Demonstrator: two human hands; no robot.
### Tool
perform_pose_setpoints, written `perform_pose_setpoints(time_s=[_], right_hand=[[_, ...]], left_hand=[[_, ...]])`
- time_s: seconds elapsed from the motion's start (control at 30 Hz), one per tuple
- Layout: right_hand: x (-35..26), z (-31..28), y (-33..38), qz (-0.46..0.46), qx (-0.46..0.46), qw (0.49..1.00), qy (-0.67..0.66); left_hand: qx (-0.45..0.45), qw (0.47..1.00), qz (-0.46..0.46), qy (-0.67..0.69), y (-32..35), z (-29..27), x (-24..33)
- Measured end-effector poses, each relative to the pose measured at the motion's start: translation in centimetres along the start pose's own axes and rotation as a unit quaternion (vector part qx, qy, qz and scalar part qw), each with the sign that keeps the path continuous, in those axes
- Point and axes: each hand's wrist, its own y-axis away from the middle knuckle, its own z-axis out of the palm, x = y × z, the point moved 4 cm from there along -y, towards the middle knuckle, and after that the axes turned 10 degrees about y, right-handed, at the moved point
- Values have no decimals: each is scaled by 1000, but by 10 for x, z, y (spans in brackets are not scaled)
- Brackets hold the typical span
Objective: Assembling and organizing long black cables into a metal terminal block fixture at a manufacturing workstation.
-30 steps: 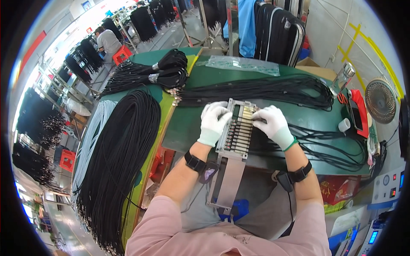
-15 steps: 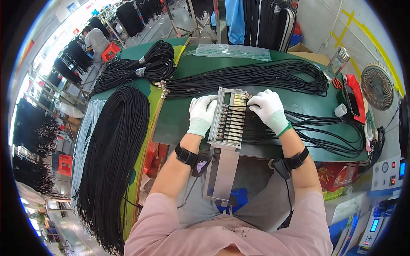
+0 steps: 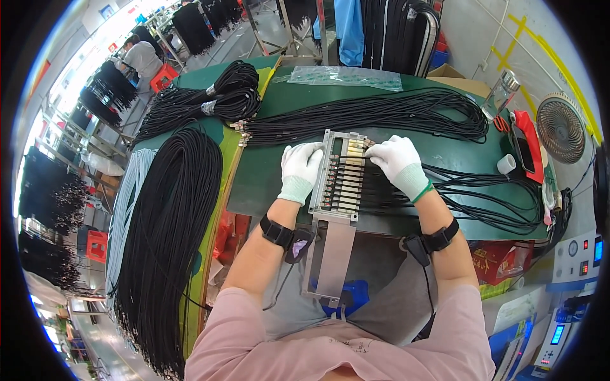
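A: Broadly, what occupies the station, from the largest item down?

B: The green work table (image 3: 273, 171) carries the rest. Over its left edge hangs a thick hank of black cables (image 3: 168, 222), with a thinner bundle of pale cables (image 3: 127, 203) just beside it. A long loop of black cable bundle (image 3: 381, 117) lies across the far half of the table, and a coiled black bundle (image 3: 222, 98) sits at the far left corner. A clear plastic bag (image 3: 346, 76) lies at the far edge.

A: And the fixture?

B: A metal cable jig (image 3: 340, 181) sits at the near edge, in front of the person. Its long plate extends off the table toward the lap. Black cable ends (image 3: 381, 184) lie side by side in its slots and trail off to the right.

A: Hand positions?

B: Both hands wear white gloves. The left hand (image 3: 300, 170) rests on the jig's left edge, fingers loosely curled and laid flat, gripping nothing visible. The right hand (image 3: 397, 162) lies on the jig's upper right, over the cables. Its fingertips (image 3: 372, 149) are bent down onto the top slot; whether they pinch a cable end cannot be told.

A: Smaller items?

B: At the right end: a round fan (image 3: 560, 130), a clear bottle (image 3: 502, 92), a red tool holder (image 3: 527, 143) and a small white cup (image 3: 506, 164).
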Motion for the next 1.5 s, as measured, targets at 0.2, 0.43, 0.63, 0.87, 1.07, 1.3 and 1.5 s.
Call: perform_pose_setpoints(time_s=[0.2, 0.43, 0.63, 0.87, 1.07, 1.3, 1.5], right_hand=[[-6, 1, -1, 1, -11, 1000, -8], [6, 10, -1, 62, -20, 998, 18], [19, 6, -3, 83, -6, 995, 51], [16, 12, 4, 63, -15, 997, 44], [9, 13, -1, 61, -17, 997, 33], [7, 12, -4, 41, -1, 997, 64], [-9, -9, -5, -1, 83, 993, -84]], left_hand=[[-26, 997, -27, 67, 0, -3, 7], [-88, 976, 165, -115, 7, 18, 51], [-114, 969, 148, -160, 5, 13, 51], [-102, 974, 145, -143, 13, 22, 54], [-79, 976, 156, -131, 16, 15, 59], [-65, 981, 148, -111, 21, 14, 63], [7, 994, 107, 7, 12, 4, 53]])
